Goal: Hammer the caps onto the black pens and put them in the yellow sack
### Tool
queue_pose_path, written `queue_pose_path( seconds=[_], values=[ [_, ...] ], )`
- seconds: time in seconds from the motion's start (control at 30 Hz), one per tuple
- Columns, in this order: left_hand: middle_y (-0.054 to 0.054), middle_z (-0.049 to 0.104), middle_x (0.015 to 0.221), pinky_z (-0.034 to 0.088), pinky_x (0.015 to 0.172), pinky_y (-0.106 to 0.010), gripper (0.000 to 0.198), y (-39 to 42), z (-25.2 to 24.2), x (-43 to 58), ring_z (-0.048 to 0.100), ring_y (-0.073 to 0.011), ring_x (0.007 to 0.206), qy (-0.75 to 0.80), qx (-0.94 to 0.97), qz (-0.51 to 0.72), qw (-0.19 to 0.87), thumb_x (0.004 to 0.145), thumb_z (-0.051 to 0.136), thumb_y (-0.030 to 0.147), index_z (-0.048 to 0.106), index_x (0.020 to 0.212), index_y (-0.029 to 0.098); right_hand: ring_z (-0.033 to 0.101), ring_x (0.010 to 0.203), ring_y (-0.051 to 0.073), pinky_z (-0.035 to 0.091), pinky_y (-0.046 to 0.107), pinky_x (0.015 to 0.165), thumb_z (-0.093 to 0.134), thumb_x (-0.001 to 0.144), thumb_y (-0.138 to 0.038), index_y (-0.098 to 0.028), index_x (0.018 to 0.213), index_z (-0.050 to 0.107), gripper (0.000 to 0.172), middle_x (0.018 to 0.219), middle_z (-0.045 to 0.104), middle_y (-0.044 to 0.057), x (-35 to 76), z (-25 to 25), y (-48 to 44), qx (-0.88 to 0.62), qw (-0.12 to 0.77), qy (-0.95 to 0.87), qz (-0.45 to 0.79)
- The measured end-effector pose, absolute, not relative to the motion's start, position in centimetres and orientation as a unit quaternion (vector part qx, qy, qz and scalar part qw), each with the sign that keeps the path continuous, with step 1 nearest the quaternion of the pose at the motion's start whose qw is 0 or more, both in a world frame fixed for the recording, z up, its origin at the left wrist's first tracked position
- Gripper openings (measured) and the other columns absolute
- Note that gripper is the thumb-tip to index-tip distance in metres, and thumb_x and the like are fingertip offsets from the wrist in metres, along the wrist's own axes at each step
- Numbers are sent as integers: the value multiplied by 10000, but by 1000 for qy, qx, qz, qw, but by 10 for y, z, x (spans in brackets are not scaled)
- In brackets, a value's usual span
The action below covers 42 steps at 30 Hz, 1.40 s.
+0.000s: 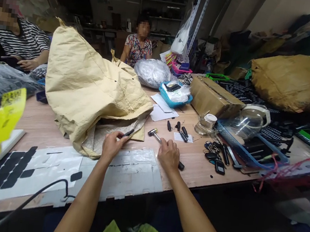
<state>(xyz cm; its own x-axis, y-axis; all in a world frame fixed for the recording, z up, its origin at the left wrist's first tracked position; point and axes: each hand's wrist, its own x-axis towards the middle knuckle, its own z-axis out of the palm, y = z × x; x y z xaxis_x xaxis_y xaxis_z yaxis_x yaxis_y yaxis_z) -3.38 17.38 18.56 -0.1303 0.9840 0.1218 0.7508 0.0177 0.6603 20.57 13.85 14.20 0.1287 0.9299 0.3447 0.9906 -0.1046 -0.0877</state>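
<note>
My left hand (112, 145) pinches a small slim black piece (128, 132) in front of the mouth of a large cream sack (90, 80). Too little of that piece shows to tell its kind. Under my right hand (169, 155) lies a small hammer (155, 133) with a metal shaft and a yellow face. My fingers wrap its handle, whose dark end sticks out by the wrist. Both hands are above a pale worn mat (138, 171) on the wooden table. Several black pieces (184, 132) lie beyond my right hand, some on a white paper.
Right: key fobs (219, 166), a glass jar (206, 124), a blue tray (275, 163) and a cardboard box (215, 97). A blue basket (174, 100) stands behind. Left: a sheet of black stickers (18, 162) and a cable (31, 196). Two people sit across the table.
</note>
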Motion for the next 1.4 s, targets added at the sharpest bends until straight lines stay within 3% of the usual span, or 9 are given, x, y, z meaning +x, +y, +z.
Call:
queue_pose_path(
  seconds=[0.17, 0.4, 0.57, 0.87, 1.0, 1.23, 1.4],
  values=[
    [-22, 704, 845, 465, 803, -341, 97, 136, 164, -35, 595, -235, 889, 603, 713, 271, 235, 772, 693, 295, 718, 843, 234, 468, 884, 221, 327, 307, 707, 468, 939, -216, -235, 1242, 638, 349, 955, 578, 89, 207, 144, 140, -739, 138, -653, -93],
    [-21, 700, 896, 440, 818, -355, 120, 133, 154, -30, 590, -237, 911, 580, 747, 257, 199, 770, 731, 264, 745, 888, 266, 478, 894, 217, 341, 305, 710, 472, 941, -213, -245, 1245, 645, 351, 977, 589, 90, 206, 147, 141, -744, 131, -649, -90],
    [-12, 717, 893, 442, 864, -357, 141, 136, 160, -29, 599, -232, 939, 584, 737, 247, 235, 741, 761, 242, 756, 880, 264, 536, 936, 215, 395, 296, 733, 467, 935, -187, -258, 1265, 655, 387, 1020, 632, 93, 212, 160, 143, -746, 137, -651, -19],
    [-4, 734, 807, 420, 893, -381, 131, 139, 169, -17, 617, -242, 935, 628, 692, 228, 274, 685, 793, 242, 792, 815, 263, 643, 1075, 188, 523, 320, 944, 371, 965, -224, -249, 1281, 659, 428, 1136, 709, 69, 191, 155, 76, -597, 384, -692, 130],
    [3, 731, 799, 417, 887, -371, 132, 138, 171, -16, 613, -233, 935, 625, 692, 232, 278, 679, 788, 245, 801, 808, 276, 675, 1000, 174, 551, 300, 888, 391, 971, -227, -260, 1259, 675, 405, 1057, 727, 56, 175, 153, 52, -577, 377, -708, 151],
    [-3, 728, 784, 423, 865, -368, 84, 135, 168, -17, 611, -233, 913, 626, 699, 233, 256, 688, 767, 238, 788, 765, 265, 677, 883, 155, 558, 251, 795, 422, 955, -159, -263, 1268, 670, 413, 953, 715, 42, 168, 148, 47, -578, 327, -744, 78],
    [-2, 751, 833, 415, 907, -386, 103, 135, 166, -16, 614, -246, 953, 622, 694, 249, 261, 669, 791, 223, 780, 762, 267, 682, 925, 157, 562, 254, 814, 412, 951, -151, -278, 1263, 672, 426, 998, 718, 44, 173, 144, 47, -588, 344, -730, 53]
  ],
)
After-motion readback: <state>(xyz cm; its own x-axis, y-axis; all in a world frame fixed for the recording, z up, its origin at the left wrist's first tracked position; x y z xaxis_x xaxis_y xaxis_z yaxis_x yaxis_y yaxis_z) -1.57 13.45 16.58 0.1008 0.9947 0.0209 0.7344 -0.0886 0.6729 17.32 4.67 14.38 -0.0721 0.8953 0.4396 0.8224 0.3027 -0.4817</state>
